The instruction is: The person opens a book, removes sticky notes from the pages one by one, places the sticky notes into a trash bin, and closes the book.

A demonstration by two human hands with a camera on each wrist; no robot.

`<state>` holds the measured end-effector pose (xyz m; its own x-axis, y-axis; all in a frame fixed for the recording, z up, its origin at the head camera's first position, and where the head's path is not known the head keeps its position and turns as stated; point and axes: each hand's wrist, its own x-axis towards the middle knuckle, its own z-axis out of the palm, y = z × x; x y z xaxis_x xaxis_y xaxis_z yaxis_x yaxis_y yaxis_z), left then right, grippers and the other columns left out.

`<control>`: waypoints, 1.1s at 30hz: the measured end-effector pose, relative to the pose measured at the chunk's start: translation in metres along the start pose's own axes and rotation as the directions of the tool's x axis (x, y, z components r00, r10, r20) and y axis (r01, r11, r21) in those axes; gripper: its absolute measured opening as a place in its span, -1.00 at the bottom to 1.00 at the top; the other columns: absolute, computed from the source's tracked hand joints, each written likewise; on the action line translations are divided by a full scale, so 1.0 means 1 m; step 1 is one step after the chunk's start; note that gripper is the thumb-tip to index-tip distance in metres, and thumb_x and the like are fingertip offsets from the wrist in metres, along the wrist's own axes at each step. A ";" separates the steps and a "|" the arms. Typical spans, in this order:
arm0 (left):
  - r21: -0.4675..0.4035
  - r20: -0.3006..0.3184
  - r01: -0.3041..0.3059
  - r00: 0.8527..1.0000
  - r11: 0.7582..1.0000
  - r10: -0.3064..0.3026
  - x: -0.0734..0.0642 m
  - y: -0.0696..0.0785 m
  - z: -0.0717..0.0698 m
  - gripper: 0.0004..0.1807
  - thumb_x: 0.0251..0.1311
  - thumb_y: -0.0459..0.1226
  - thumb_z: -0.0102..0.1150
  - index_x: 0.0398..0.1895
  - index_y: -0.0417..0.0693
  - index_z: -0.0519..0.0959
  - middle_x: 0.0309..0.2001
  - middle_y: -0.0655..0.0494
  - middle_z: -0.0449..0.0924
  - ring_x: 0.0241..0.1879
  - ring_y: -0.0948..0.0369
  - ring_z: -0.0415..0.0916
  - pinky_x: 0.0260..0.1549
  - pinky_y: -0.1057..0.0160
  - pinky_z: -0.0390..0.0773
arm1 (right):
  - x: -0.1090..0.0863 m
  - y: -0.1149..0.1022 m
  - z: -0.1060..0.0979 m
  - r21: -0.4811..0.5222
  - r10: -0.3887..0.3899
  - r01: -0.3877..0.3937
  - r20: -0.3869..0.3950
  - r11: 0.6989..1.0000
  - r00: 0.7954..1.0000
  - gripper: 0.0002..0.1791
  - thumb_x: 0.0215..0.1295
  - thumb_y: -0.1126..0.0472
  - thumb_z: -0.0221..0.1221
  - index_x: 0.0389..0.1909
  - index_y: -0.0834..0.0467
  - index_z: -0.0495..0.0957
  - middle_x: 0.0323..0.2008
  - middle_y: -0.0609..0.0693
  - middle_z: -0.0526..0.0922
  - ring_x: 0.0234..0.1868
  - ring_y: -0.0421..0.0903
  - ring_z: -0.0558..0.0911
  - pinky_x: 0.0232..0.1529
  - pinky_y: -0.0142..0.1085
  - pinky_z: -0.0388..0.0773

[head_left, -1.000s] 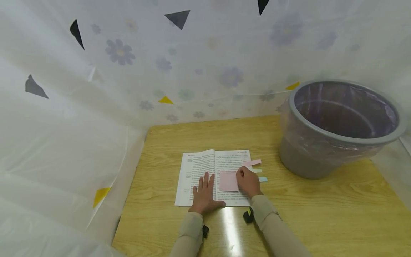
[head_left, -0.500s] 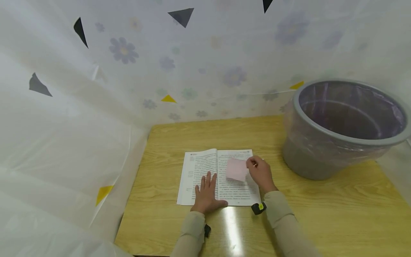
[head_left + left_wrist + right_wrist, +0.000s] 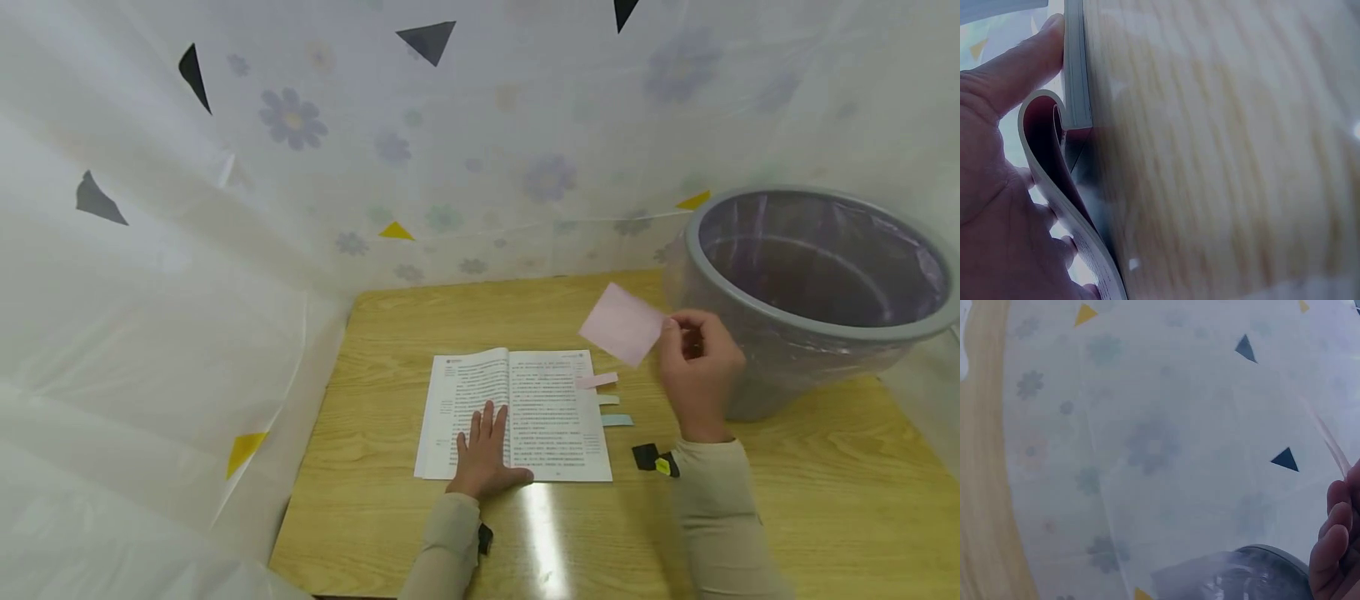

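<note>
My left hand (image 3: 483, 461) lies flat with spread fingers across the lower middle of an open book (image 3: 547, 417). In the left wrist view its thumb (image 3: 1025, 65) reaches to the edge of one page block, while the other half of the book (image 3: 1079, 231) curls up at the spine. Off to the right, my right hand (image 3: 699, 367) pinches a square pink sticky note (image 3: 624, 325) by one corner between thumb and fingers, in front of the bin. In the right wrist view the note (image 3: 1332, 440) shows edge-on as a thin pink strip beside the curled fingers (image 3: 1329, 550).
A large grey bin (image 3: 750, 292) lined with a clear bag stands at the right of the wooden table (image 3: 390, 333). Pink, pale green and blue page tabs (image 3: 617, 421) stick out from the book's right edge. A flower-print plastic curtain (image 3: 472, 167) encloses the table.
The right hand has lifted the pink sticky note off the right-hand page and carried it up and right towards the bin, uncovering the tabs. The left hand has stayed on the book.
</note>
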<state>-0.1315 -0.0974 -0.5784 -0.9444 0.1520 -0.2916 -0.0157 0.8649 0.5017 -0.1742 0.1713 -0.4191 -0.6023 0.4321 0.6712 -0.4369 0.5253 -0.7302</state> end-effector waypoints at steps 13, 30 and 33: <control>0.017 0.002 0.003 1.000 1.000 -0.003 0.001 -0.002 -0.001 0.30 -0.10 0.16 0.49 0.61 0.09 -0.12 0.65 0.01 -0.31 0.62 -0.10 -0.31 0.47 -0.36 -0.15 | 0.057 -0.011 -0.058 -0.018 0.124 -0.139 -0.353 0.990 0.927 -0.85 0.31 0.22 0.17 -0.39 -0.05 0.67 -0.51 -0.49 0.43 -0.56 -0.47 0.28 -0.41 -0.56 0.23; 0.003 0.013 -0.001 1.000 1.000 0.001 0.001 -0.001 -0.001 0.31 -0.10 0.16 0.49 0.62 0.11 -0.15 0.65 0.04 -0.36 0.63 -0.08 -0.35 0.49 -0.35 -0.19 | 0.074 0.013 -0.089 -0.142 0.305 -0.423 -0.498 0.895 0.812 -0.85 0.44 0.04 0.05 -0.31 -0.29 0.53 -0.55 -0.47 0.25 -0.53 -0.49 0.18 -0.33 -0.60 0.15; 0.002 0.012 0.002 1.000 1.000 -0.002 0.001 -0.001 0.000 0.31 -0.10 0.16 0.49 0.62 0.11 -0.15 0.65 0.04 -0.36 0.63 -0.08 -0.35 0.49 -0.34 -0.19 | 0.072 0.018 -0.090 -0.144 0.314 -0.427 -0.481 0.893 0.819 -0.87 0.43 0.03 0.06 -0.27 -0.27 0.57 -0.57 -0.45 0.25 -0.54 -0.49 0.19 -0.34 -0.59 0.16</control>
<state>-0.1320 -0.0982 -0.5788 -0.9402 0.1563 -0.3027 -0.0169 0.8662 0.4995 -0.1656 0.2777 -0.3721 -0.3090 0.8712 0.3815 -0.0362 0.3900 -0.9201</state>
